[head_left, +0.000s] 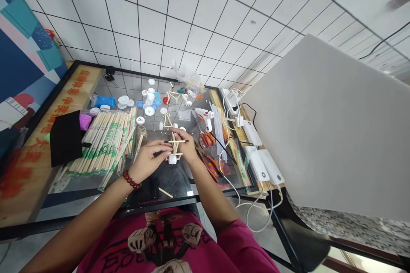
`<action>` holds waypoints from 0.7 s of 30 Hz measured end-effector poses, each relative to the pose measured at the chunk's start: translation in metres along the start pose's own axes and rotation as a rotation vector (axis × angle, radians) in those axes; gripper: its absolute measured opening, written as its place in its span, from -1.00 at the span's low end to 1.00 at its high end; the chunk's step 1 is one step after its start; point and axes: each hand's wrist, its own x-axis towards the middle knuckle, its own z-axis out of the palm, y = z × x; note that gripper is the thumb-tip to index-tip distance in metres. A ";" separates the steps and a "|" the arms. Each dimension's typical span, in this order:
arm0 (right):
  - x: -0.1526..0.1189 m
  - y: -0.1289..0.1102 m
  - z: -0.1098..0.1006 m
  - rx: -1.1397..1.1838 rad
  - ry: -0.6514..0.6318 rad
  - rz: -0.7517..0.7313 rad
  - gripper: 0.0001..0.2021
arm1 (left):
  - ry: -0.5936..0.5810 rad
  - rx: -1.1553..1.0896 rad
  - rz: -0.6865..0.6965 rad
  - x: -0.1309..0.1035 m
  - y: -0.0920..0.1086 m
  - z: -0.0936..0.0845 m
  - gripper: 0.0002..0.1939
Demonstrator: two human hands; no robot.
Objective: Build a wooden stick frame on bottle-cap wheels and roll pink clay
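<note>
Between my hands is a small frame (175,147) built of pale wooden chopstick pieces, with a white bottle cap (172,160) at its near end. A thin stick with dark ends (177,141) lies across the frame. My left hand (151,156), with a beaded bracelet at the wrist, pinches the frame's left side. My right hand (185,145) curls around its far right side, some fingers hidden behind it. Just beyond stands a triangular stick piece (167,120). A loose short stick (165,193) rests near the table's front edge.
Packed chopsticks (102,140) lie at left beside a black cloth (66,138). Bottle caps (149,111) spread across the back. At right are a glue gun (205,115), glue sticks (219,132), orange scissors (206,140), pliers (212,166), power banks (256,162) and cables.
</note>
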 end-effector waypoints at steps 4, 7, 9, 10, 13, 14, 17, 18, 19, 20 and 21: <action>-0.003 0.002 -0.002 -0.023 -0.006 0.018 -0.74 | 0.008 0.025 0.016 0.001 0.003 0.001 -0.81; -0.007 0.002 -0.006 -0.039 0.011 0.036 -0.73 | 0.013 0.072 0.023 -0.004 0.005 0.000 -0.76; -0.010 0.002 -0.010 -0.052 0.029 0.046 -0.74 | 0.020 0.101 0.015 -0.009 0.005 0.001 -0.73; -0.011 0.001 -0.012 -0.057 0.037 0.052 -0.74 | 0.025 0.116 0.009 -0.012 0.004 0.001 -0.71; -0.018 -0.003 -0.019 -0.073 0.057 0.073 -0.74 | 0.023 0.157 -0.002 -0.015 0.000 0.002 -0.66; -0.021 -0.005 -0.021 -0.079 0.065 0.080 -0.74 | 0.017 0.167 -0.004 -0.015 -0.001 0.002 -0.66; -0.037 -0.015 -0.028 -0.104 0.086 0.103 -0.74 | 0.009 0.190 -0.004 -0.012 -0.003 0.001 -0.71; -0.044 -0.018 -0.030 -0.112 0.085 0.110 -0.74 | 0.007 0.195 -0.002 -0.010 -0.004 0.001 -0.73; -0.051 -0.021 -0.031 -0.120 0.080 0.117 -0.76 | 0.004 0.198 0.001 -0.009 -0.004 0.000 -0.74; -0.059 -0.024 -0.031 -0.127 0.071 0.122 -0.77 | 0.003 0.199 0.003 -0.007 -0.004 -0.002 -0.75; -0.066 -0.026 -0.030 -0.133 0.057 0.126 -0.78 | 0.002 0.199 0.002 -0.005 -0.003 -0.004 -0.75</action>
